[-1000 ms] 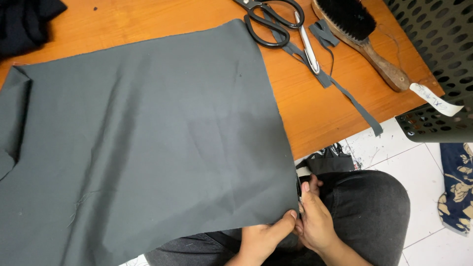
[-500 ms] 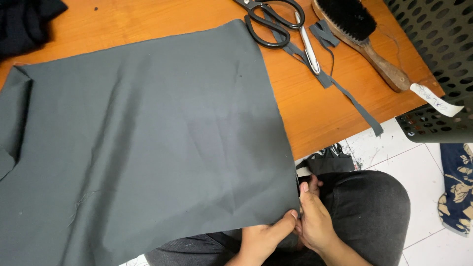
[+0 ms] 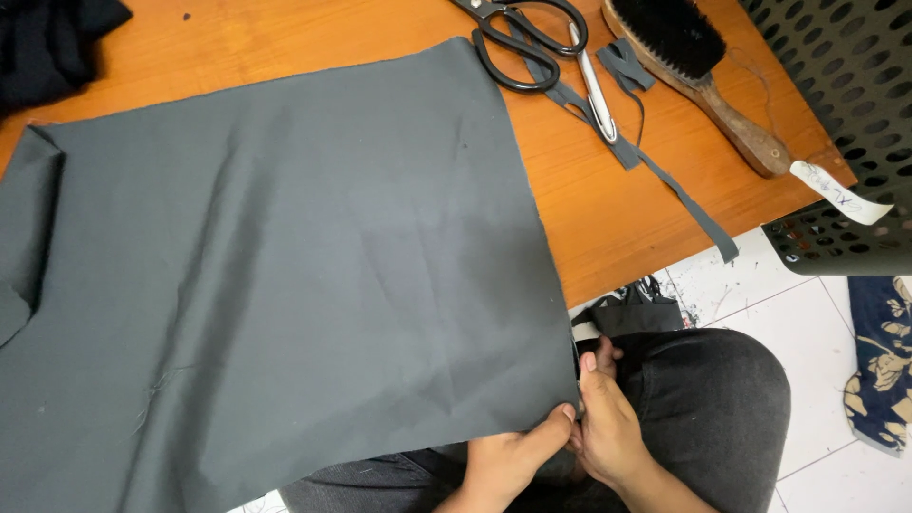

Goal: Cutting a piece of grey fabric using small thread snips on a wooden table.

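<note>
A large sheet of dark grey fabric (image 3: 275,266) lies over the orange wooden table (image 3: 608,218) and hangs off its near edge. My left hand (image 3: 508,456) pinches the fabric's near right corner, thumb on top. Pressed against it from the right, my right hand (image 3: 603,423) grips the same corner edge just above my lap, which is clad in dark trousers.
Black-handled scissors (image 3: 527,43), a metal tool (image 3: 598,90), grey fabric strips (image 3: 679,195) and a wooden brush (image 3: 703,71) lie at the table's far right. A dark perforated basket (image 3: 845,114) with a paper tag stands right. Dark cloth (image 3: 47,43) sits far left. White floor tiles below.
</note>
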